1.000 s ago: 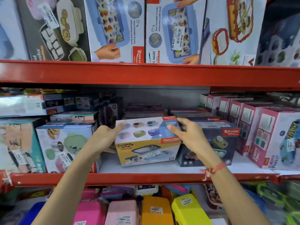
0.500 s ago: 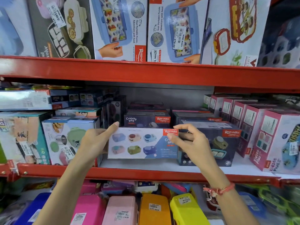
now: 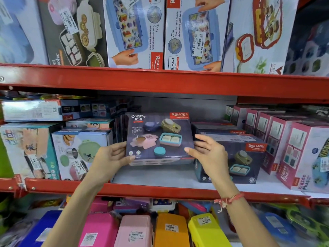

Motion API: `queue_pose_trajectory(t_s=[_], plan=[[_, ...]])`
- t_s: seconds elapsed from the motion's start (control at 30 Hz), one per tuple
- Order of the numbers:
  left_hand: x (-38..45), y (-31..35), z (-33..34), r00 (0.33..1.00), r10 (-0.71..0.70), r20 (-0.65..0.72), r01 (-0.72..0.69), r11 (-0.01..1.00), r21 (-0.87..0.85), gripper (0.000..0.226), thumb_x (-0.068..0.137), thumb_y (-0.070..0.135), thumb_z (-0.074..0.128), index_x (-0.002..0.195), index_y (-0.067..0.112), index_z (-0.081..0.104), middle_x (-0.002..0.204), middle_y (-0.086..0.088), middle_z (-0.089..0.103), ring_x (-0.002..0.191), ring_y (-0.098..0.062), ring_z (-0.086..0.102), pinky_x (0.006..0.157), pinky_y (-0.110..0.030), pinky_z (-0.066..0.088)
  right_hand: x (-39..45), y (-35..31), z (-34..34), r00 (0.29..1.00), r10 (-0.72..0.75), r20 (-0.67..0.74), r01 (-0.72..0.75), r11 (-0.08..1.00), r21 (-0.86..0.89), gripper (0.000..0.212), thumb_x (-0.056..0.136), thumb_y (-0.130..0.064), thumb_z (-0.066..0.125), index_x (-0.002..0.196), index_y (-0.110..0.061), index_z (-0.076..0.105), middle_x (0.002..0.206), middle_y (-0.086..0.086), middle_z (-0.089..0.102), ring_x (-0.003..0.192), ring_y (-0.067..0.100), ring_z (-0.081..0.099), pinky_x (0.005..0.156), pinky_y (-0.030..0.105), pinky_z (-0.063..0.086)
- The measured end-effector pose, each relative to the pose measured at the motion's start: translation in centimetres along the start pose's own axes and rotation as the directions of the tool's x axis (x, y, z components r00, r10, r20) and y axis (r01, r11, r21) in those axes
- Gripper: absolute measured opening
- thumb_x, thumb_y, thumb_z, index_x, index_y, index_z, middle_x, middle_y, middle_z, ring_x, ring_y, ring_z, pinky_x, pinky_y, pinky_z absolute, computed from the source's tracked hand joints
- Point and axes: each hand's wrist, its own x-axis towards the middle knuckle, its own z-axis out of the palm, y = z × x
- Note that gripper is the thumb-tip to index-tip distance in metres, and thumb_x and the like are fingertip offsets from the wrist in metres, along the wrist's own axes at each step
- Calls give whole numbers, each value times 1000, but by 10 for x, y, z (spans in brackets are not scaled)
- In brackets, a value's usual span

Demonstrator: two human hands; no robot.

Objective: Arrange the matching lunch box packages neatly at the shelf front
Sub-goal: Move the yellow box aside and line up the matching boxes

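Observation:
I hold a dark "Crunchy Bite" lunch box package (image 3: 158, 138) above the white middle shelf, its printed front facing me. My left hand (image 3: 114, 157) grips its lower left edge. My right hand (image 3: 207, 152) holds its right edge, fingers spread along the side. A matching dark package (image 3: 238, 161) stands on the shelf just right of it, partly behind my right hand. More dark packages (image 3: 219, 128) are stacked behind that one. The held box hovers a little above the shelf floor.
A green-and-white box (image 3: 80, 154) and a teal box (image 3: 30, 150) stand at the left. Pink "Kidzee Plus" boxes (image 3: 302, 154) line the right. The red shelf front rail (image 3: 160, 190) runs below. Coloured plastic lunch boxes (image 3: 170, 230) fill the lower shelf. Large boxes sit above.
The package has been turned in my hands: a second ago its light side and yellow front showed, now its dark front faces me and it sits higher. Both hands shifted to its sides.

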Motion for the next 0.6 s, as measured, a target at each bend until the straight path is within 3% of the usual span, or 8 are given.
queue_pose_trajectory(t_s=[0.1,0.17,0.27,0.4,0.5,0.6], plan=[[6,-16,5,998,-12,-59,13,999,31,65,70,-13,73,130,-3,51,128,-17,61,121,-24,58,99,-34,49,1,11,11,1000,24,10,-24,998,-57,70,66,-9,85,130,-11,57,118,8,70,96,15,67,89,36,56],[11,-26,9,994,-34,-101,41,997,69,68,66,-13,76,129,-4,52,130,-21,59,123,-29,55,103,-41,46,1,18,19,1000,22,11,-20,992,-127,74,65,-8,85,133,-10,55,118,7,69,95,12,63,86,29,56],[14,-39,19,979,-53,-198,77,991,113,66,65,-14,77,125,-6,53,128,-23,60,121,-33,57,97,-35,48,0,27,31,1000,-18,-2,17,972,-235,70,66,-7,85,130,-11,57,121,7,63,95,10,59,73,13,50],[14,-52,30,963,-32,-269,88,976,198,55,67,-11,77,118,-6,58,118,-24,65,112,-32,62,87,-29,49,-2,41,43,999,-35,-39,21,953,-303,66,67,-3,84,128,-8,58,121,10,57,101,18,63,86,30,57],[14,-60,35,959,-45,-280,108,971,212,52,66,-10,78,115,-6,60,112,-22,68,107,-31,64,86,-29,51,-5,54,50,998,-38,-59,13,926,-376,67,66,-6,84,128,-9,58,122,11,59,105,25,65,87,43,58],[12,-62,41,962,-59,-265,124,965,233,46,67,-9,78,110,-7,62,106,-22,69,101,-28,66,81,-24,48,-6,65,55,996,-35,-83,-3,905,-426,69,66,-8,85,129,-9,56,123,13,61,107,28,66,88,46,57]])
